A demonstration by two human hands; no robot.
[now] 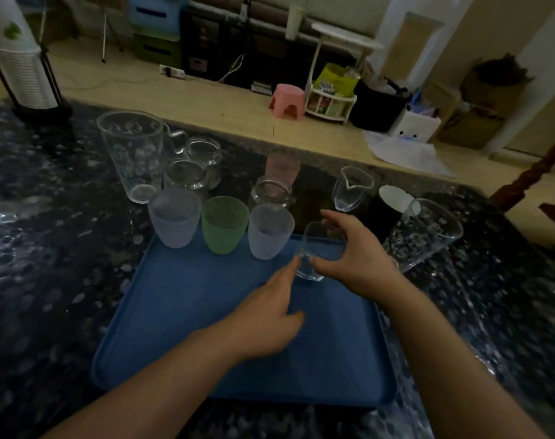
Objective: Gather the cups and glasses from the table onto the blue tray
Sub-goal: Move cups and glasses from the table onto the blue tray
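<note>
The blue tray [181,327] lies on the dark speckled table. Along its far edge stand a frosted cup [174,218], a green cup [224,224] and a second frosted cup [270,232]. My right hand [355,255] grips a small clear glass [314,248] at the tray's far right. My left hand [270,315] reaches over the tray, its index finger touching the glass's base. Off the tray stand a tall printed glass [132,153], two clear jars [187,174] [206,156], another jar [271,194], a pink cup [282,164], a small spouted pitcher [352,188] and a printed glass [422,232].
A white cup [393,198] stands behind the right printed glass. A stack of white disposable cups in a black stand [26,74] occupies the table's far left corner. Beyond the table's far edge is the floor with a pink stool [287,101] and boxes.
</note>
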